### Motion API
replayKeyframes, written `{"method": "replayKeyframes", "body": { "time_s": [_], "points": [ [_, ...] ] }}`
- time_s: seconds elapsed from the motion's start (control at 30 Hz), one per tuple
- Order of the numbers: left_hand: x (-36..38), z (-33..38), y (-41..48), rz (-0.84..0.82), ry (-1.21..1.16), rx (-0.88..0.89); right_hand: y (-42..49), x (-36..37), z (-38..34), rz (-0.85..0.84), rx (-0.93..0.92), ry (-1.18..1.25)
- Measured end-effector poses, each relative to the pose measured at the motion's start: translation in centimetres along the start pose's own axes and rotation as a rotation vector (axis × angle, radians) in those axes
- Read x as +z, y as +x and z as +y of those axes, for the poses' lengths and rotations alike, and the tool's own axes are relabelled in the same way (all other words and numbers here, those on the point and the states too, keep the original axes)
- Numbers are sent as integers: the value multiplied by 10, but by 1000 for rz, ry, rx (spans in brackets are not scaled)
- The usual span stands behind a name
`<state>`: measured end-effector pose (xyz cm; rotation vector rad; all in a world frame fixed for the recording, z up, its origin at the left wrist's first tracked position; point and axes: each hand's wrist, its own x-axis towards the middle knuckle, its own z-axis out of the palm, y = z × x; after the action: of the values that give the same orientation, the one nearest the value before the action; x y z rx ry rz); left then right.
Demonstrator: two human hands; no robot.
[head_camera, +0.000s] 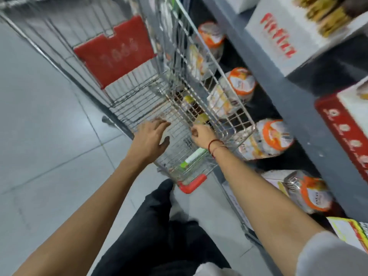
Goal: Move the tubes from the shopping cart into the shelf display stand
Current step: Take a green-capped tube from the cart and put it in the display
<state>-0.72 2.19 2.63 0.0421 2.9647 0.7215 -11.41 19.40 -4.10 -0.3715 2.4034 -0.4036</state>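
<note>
A wire shopping cart (139, 92) with a red flap stands in front of me, blurred by motion. A white and green tube (192, 157) lies at the near end of the cart basket, below my hands. My left hand (151, 136) is spread open over the cart's wire, fingers apart, holding nothing. My right hand (202, 135) is curled at the cart's near right side; its fingers are closed, and I cannot tell whether they hold the wire or an item. Yellowish round items (201, 118) show through the wire just beyond it.
A grey shelf unit (278, 92) runs along the right, with orange-lidded clear tubs (274, 136) on its lower level and white and red boxes (288, 36) above. Grey tiled floor (39, 136) lies to the left. The cart's red corner bumper (192, 185) is near my dark-trousered legs.
</note>
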Motion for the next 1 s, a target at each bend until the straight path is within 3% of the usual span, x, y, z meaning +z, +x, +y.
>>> {"method": "replayKeyframes", "body": {
  "time_s": [0.3,0.43,0.67,0.87,1.0],
  "points": [
    [31,-1,-1,-56,35,-98,57,75,38,-61,422,-130],
    [36,0,0,-14,78,-110,73,92,46,-65,507,-155],
    [42,0,1,67,130,-123,83,108,51,70,624,-173],
    [45,3,4,63,172,-143,86,116,45,239,699,41],
    [46,3,4,66,185,-145,83,119,39,234,753,178]
  ]
}}
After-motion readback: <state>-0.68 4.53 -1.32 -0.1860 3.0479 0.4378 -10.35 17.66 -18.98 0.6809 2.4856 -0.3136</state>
